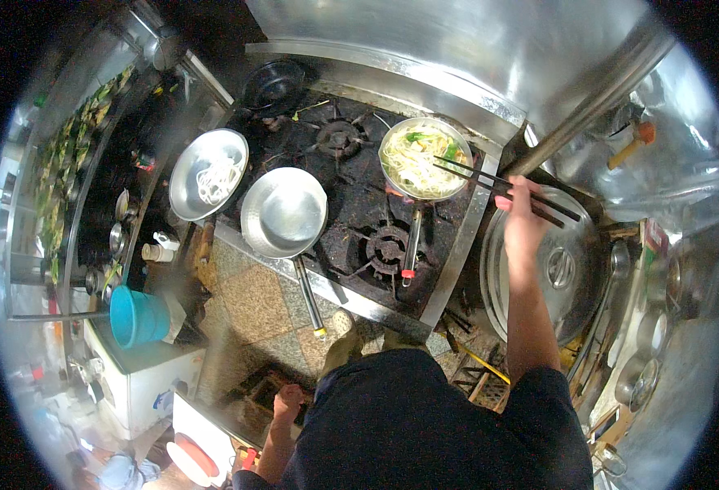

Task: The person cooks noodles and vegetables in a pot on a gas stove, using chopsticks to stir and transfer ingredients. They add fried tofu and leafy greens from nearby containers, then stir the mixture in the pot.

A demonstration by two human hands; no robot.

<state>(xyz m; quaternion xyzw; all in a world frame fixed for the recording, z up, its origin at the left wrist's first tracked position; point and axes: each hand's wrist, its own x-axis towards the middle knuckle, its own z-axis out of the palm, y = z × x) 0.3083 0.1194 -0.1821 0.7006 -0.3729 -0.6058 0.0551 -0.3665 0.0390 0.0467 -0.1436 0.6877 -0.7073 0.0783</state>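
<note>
Long dark chopsticks (506, 187) are in my right hand (523, 205), their tips in the noodles and green vegetables (423, 159) that fill a metal pan (462, 188). That pan stands over a lit burner at the back right of the black gas stove (347, 202), its handle pointing towards me. My left hand (289, 401) hangs low beside my body, fingers curled, away from the stove. Nearer the front left edge sits a second metal pan (284, 211), with no food seen in it. White noodles (218, 179) lie in a third pan (185, 184) further left.
A large round metal lid (558, 266) is right of the stove, below my right forearm. At the back left rests a black pan (273, 86). A blue bucket (139, 315) stands on a white cabinet (145, 380) at the left. A metal pipe (592, 101) slants across the upper right.
</note>
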